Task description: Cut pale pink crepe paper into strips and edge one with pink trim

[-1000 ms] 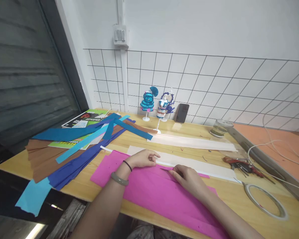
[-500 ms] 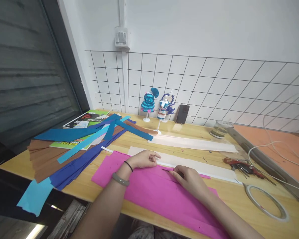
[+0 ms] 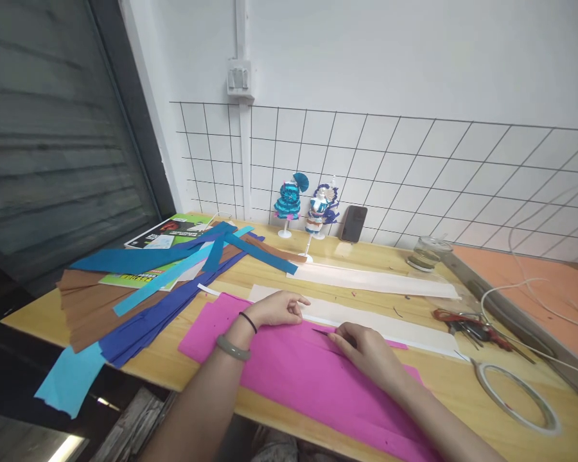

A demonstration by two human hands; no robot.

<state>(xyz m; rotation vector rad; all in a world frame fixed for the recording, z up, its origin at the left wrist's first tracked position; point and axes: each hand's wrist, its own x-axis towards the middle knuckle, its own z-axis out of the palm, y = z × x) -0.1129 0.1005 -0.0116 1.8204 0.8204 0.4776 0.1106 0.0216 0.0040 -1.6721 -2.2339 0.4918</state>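
A long pink crepe paper sheet lies along the near edge of the wooden table. My left hand, with a green bangle and a black band on the wrist, rests on the sheet's far edge with thumb and fingers pinched together on it. My right hand lies on the pink sheet a little to the right, closed on a thin dark pointed tool whose tip touches the paper. A white paper strip runs just beyond both hands.
Blue, light blue and brown paper strips pile at the left over a green book. Two paper dolls, a phone and a glass jar stand at the back. Scissors, a tape ring and cables lie right.
Both hands stay nearly where they were on the pink sheet. Only the view has tilted up slightly.
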